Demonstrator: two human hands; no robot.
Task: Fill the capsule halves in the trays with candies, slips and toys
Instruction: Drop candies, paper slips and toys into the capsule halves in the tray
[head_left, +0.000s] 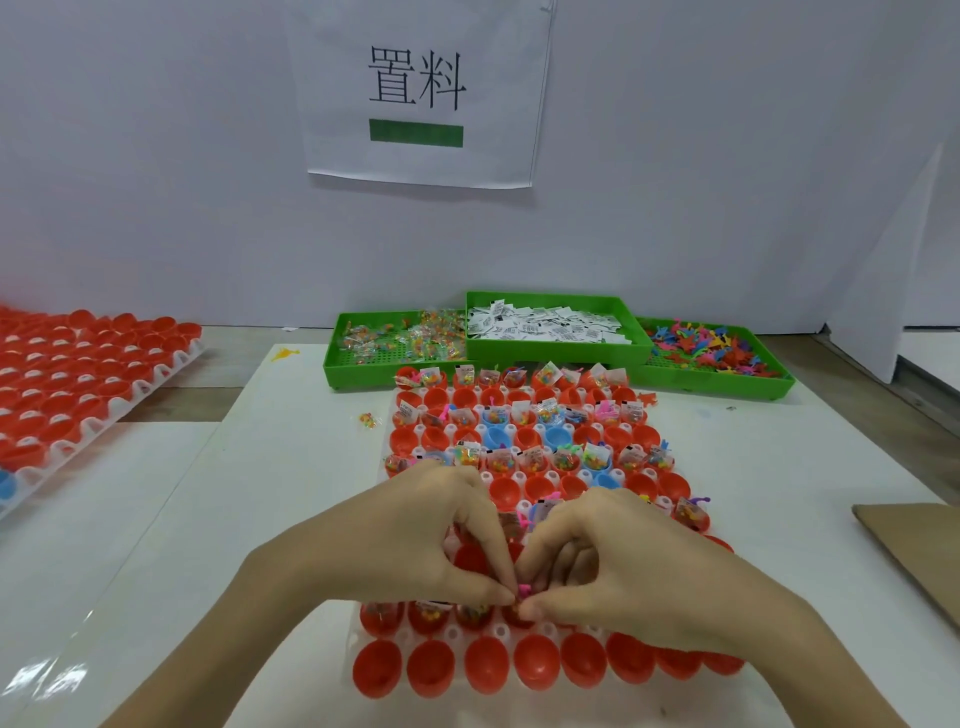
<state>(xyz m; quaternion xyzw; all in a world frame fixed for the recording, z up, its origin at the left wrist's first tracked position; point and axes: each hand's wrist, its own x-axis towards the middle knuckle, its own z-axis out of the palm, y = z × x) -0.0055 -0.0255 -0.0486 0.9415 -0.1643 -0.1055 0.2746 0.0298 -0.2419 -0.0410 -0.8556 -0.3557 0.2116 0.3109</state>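
A white tray (452, 635) of red and a few blue capsule halves (535, 667) lies in front of me; alternate rows hold candy bags, slips and toys, the rows between hold nothing. My left hand (415, 540) and my right hand (613, 566) meet over a near row. Both pinch a small pink toy (523, 591) between thumb and fingertips, just above a red half. The halves under my hands are hidden. Three green bins stand behind the tray: candy bags (400, 338), paper slips (545, 325), coloured toys (711, 353).
A second tray of red capsule halves (78, 374) sits at the far left. A loose candy bag (368, 420) lies left of the main tray. A brown cardboard sheet (914, 551) is at the right edge. A paper sign hangs on the white wall behind.
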